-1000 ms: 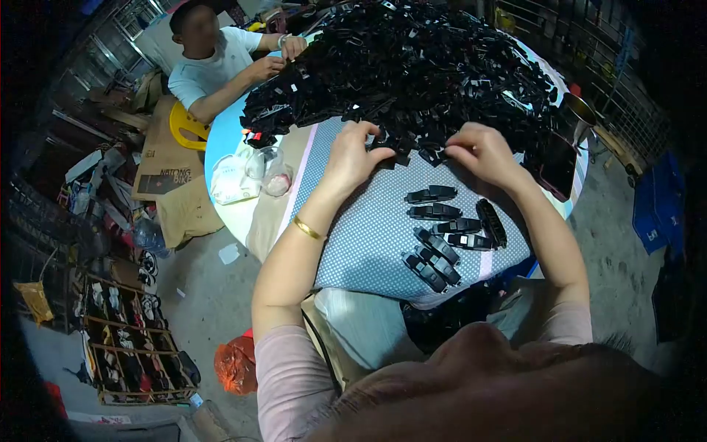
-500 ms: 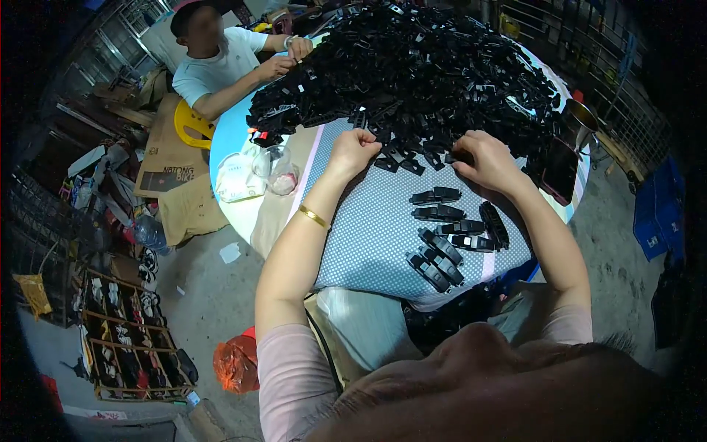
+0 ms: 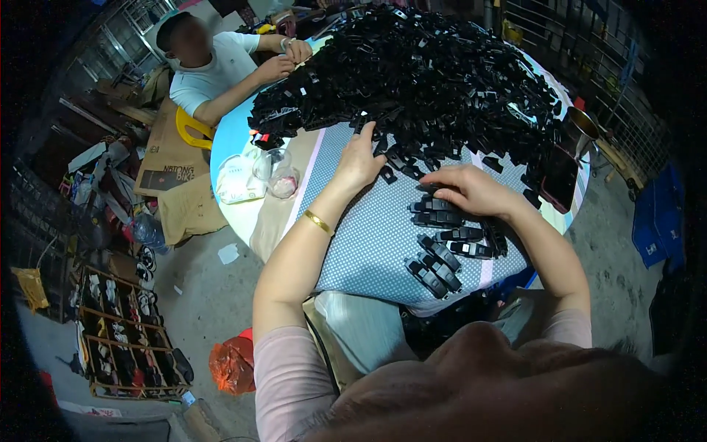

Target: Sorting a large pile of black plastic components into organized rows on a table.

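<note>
A big heap of small black plastic parts point(image 3: 420, 81) covers the far half of the round table. My left hand point(image 3: 359, 160) is at its near edge, forefinger stretched against the parts and thumb held apart, gripping nothing that I can see. My right hand point(image 3: 475, 190) pinches a black plastic part point(image 3: 425, 189) between fingers and thumb; the fingers partly hide it. That part is just above several similar parts point(image 3: 439, 219) laid in short rows on the dotted cloth point(image 3: 361, 243) close to me. Their exact kind cannot be made out.
Across the table at the left, a person point(image 3: 221, 70) has both hands at the heap. A clear plastic cup point(image 3: 283, 183) and a white packet point(image 3: 239, 180) lie left of my arm. A dark box point(image 3: 560, 177) and a metal cup point(image 3: 582, 125) stand at the right edge.
My right hand has come nearer, from the heap's edge to the top of the laid-out rows. My left forefinger has stretched out toward the heap, and its pinch has opened.
</note>
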A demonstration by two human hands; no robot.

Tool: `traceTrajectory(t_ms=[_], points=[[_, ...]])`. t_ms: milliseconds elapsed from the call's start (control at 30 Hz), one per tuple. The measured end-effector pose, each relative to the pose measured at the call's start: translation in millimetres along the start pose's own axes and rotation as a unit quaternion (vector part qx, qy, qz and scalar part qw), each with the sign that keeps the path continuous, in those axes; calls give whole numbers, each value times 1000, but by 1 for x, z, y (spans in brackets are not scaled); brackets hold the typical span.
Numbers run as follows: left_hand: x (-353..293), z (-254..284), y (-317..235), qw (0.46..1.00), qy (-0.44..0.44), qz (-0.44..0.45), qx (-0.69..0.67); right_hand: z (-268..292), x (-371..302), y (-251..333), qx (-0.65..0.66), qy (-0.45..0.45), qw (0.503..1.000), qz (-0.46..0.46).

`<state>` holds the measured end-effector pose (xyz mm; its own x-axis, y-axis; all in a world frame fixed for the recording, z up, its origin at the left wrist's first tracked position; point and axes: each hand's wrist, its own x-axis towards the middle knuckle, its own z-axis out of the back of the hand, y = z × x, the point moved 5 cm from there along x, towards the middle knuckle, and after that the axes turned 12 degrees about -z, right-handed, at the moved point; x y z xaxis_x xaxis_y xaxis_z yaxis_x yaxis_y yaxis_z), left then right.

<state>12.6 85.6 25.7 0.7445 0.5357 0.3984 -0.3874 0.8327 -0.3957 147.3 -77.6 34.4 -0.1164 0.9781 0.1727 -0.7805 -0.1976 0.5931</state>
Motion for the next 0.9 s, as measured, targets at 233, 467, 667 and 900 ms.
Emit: traceTrajectory(t_ms=[233, 467, 667, 900], points=[[5, 8, 15, 997, -49, 60, -13, -4, 9, -9, -29, -17, 999, -38], [3, 23, -28, 844, -45, 48, -532, 12, 4, -4, -84, -50, 995, -23], [-17, -8, -65, 934, 20, -145, -327, 27, -2, -13, -147, -123, 975, -112], [-30, -10, -69, 975, -9, -209, -73, 23, -3, 1, -37, -78, 996, -9]])
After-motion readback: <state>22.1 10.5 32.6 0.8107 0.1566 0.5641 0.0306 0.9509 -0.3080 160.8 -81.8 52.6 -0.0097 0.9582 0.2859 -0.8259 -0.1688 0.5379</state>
